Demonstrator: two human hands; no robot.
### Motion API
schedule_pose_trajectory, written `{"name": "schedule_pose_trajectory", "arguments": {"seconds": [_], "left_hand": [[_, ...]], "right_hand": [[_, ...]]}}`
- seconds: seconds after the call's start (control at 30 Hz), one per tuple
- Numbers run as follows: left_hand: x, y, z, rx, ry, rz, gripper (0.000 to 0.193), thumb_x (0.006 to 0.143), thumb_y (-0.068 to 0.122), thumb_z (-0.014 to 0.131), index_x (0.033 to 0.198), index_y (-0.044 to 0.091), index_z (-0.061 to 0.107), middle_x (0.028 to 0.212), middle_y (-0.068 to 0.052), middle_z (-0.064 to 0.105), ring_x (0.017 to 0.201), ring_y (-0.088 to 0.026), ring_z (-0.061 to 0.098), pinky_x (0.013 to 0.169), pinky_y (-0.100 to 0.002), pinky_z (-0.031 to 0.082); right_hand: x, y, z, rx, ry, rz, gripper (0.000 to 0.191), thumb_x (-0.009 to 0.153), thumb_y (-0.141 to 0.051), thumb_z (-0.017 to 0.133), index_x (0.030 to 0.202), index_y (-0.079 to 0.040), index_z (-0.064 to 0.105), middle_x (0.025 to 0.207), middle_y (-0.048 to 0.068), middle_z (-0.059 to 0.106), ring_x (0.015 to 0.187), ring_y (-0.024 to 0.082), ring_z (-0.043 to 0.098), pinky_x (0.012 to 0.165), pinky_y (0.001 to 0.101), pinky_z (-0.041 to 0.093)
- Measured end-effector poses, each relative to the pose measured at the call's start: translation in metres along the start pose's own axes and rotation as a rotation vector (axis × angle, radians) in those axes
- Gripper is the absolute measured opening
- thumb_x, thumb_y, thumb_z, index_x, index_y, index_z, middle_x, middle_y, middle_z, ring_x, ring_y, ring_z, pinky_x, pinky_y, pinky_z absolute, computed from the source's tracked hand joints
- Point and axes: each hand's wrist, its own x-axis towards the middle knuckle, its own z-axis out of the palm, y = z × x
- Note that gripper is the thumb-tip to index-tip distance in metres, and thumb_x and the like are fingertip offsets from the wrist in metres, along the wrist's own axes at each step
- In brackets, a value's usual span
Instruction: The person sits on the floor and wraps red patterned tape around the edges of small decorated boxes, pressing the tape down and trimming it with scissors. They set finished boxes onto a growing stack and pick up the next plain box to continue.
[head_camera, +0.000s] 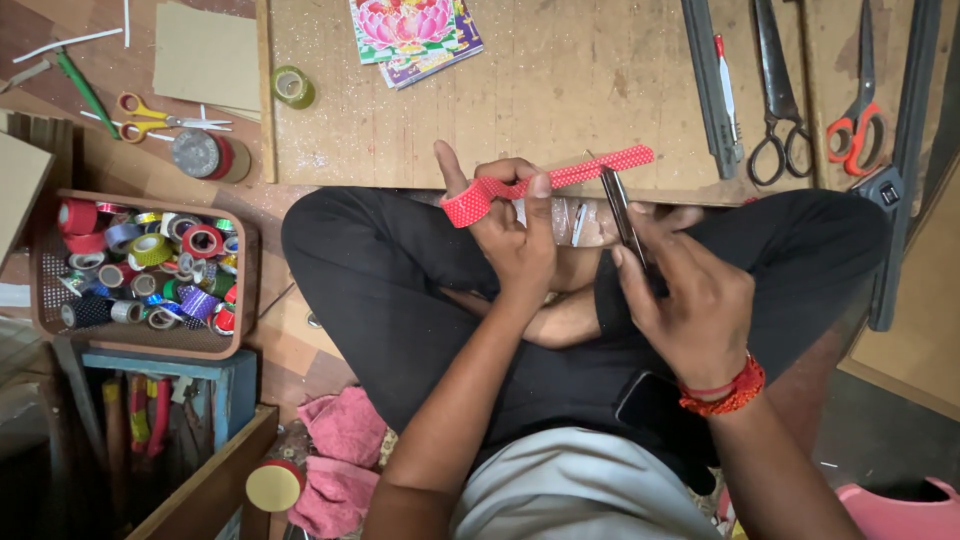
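My left hand (510, 235) holds a roll of red dotted tape (467, 205), with the thumb through the roll and a strip (590, 170) pulled out to the right. My right hand (680, 300) grips a pair of dark scissors (620, 212) whose blades meet the strip near its right end. Both hands hover over my crossed legs in black trousers. A clear wrapped object (570, 220) lies on my lap beneath the strip, partly hidden by the hands.
A brown basket (140, 340) at left holds several coloured tape rolls. On the wooden board (560, 90) lie a flower-print card (412, 28), a green tape roll (292, 87), black scissors (780, 90), red-handled scissors (860, 110) and a metal ruler (708, 80). Pink cloth (345, 430) lies at my left knee.
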Motion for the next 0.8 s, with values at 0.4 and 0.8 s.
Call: {"name": "schedule_pose_trajectory", "arguments": {"seconds": [0.4,0.8], "left_hand": [[0.004,0.002,0.001,-0.025,0.000,-0.029,0.095,0.104,0.002,0.064,0.170,0.003,-0.004,0.107,-0.008,0.060,0.099,-0.014,0.057,0.098,-0.028,0.049],[0.006,0.005,0.004,-0.058,0.023,-0.050,0.096,0.104,0.003,0.066,0.170,0.004,-0.004,0.109,-0.008,0.060,0.100,-0.014,0.059,0.101,-0.029,0.049]], "right_hand": [[0.014,-0.002,-0.002,-0.071,-0.014,-0.026,0.037,0.094,-0.008,0.078,0.130,-0.004,0.070,0.097,0.015,0.073,0.080,0.027,0.071,0.069,0.0373,0.056],[0.007,-0.008,-0.004,-0.080,-0.043,-0.018,0.035,0.095,-0.009,0.079,0.129,-0.004,0.070,0.098,0.014,0.073,0.081,0.027,0.073,0.069,0.0370,0.056]]}}
